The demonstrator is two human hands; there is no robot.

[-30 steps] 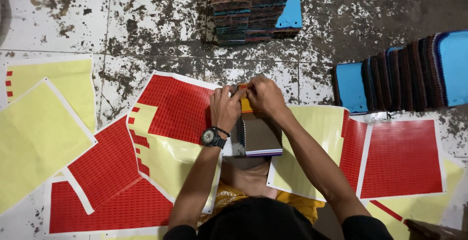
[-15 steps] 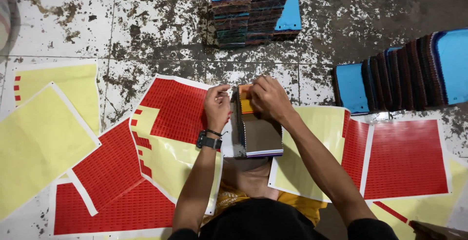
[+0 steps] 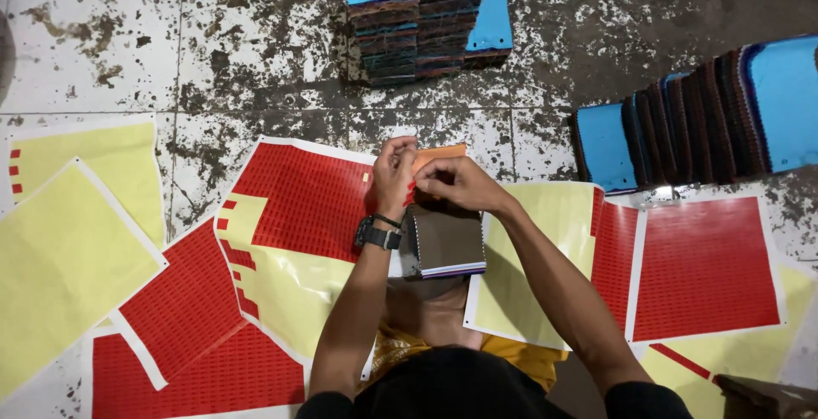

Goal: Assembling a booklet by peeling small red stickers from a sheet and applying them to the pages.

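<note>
I see my left hand point(image 3: 394, 172) and right hand point(image 3: 456, 182) pinched shut on a small red sticker point(image 3: 411, 193) above the brown fabric swatch book point(image 3: 445, 240) on my lap. Glossy red sticker sheets point(image 3: 307, 198) surround it; farther off, blue-topped swatch stacks point(image 3: 422, 14) stand on the stained floor point(image 3: 239, 53).

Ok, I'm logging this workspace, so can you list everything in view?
Swatch book: one, brown cover, under both hands.
Red sticker sheets: several, red, on the floor at left and right.
Peeled backing sheets: several, yellow, mostly at left.
Swatch stack: one pile, blue tops, top centre.
Swatch row: one, blue and dark, at right.
Floor: stained white tiles.
Wristwatch: one, black, left wrist.
Left hand: on the book's top edge.
Right hand: beside it, touching the book.
</note>
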